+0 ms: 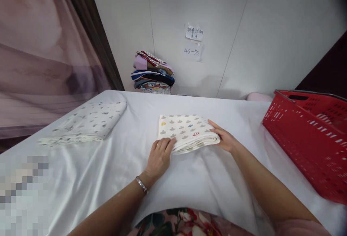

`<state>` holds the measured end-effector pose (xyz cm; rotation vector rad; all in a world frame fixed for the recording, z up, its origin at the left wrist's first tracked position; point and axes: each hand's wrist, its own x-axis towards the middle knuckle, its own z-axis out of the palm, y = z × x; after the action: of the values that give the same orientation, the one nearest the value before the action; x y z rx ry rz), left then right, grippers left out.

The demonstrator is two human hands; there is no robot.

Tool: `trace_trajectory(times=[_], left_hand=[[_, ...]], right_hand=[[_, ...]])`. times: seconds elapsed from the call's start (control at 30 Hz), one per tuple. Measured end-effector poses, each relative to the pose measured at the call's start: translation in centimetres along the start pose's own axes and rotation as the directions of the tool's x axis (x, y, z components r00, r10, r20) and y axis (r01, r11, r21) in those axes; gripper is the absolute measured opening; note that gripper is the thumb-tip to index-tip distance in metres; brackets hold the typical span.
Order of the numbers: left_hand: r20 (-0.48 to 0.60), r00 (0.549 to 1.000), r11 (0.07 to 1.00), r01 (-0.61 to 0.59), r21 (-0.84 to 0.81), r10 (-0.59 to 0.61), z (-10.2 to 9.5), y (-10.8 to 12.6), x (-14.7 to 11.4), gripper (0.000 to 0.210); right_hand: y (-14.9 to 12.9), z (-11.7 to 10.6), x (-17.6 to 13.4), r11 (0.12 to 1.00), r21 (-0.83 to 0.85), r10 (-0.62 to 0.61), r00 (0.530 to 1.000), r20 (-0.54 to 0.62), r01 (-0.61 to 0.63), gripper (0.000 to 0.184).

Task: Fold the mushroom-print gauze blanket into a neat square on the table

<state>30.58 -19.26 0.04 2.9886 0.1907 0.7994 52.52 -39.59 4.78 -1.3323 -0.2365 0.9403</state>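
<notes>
A folded white cloth printed with grey cloud-like shapes and a few yellow, blue and red ones lies in the middle of the table. My left hand, with a silver bangle at its wrist, grips the cloth's near left corner, fingers bent and close together. At the right edge, my right hand holds the folded layers; part of its grip is hidden by the cloth. Farther left lies another folded white cloth with a grey print, apart from both hands.
White fabric with loose wrinkles covers the table. A red plastic basket with a metal handle stands at the right. Behind the table's far edge is a stack of folded textiles, by a wall with paper labels. A pinkish curtain hangs at left.
</notes>
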Motion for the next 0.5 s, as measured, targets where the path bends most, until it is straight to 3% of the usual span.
trace_trajectory(times=[0.2,0.33,0.4,0.5], left_hand=[[-0.125,0.986,0.992,-0.115,-0.042,0.109,-1.1,-3.2,0.0,0.062],[-0.231,0.96,0.972,-0.19,-0.135,0.155,-3.3,-3.9,1.1,0.059],[-0.284,0.954,0.96,-0.16,-0.231,0.091,-5.2,-3.7,1.9,0.057],[-0.345,0.93,0.87,-0.062,-0.49,-0.128,-8.6,-2.8,3.2,0.056]], right_hand=[[0.9,-0.4,-0.8,0.998,-0.042,-0.045,0.998,0.046,0.047,0.051],[-0.2,-0.4,-1.4,0.983,-0.098,-0.15,0.987,0.064,0.156,0.037],[-1.3,-0.4,-2.0,0.973,-0.085,-0.209,0.976,0.054,0.213,0.037],[-3.4,-0.9,-3.3,0.961,-0.099,-0.259,0.966,0.024,0.26,0.049]])
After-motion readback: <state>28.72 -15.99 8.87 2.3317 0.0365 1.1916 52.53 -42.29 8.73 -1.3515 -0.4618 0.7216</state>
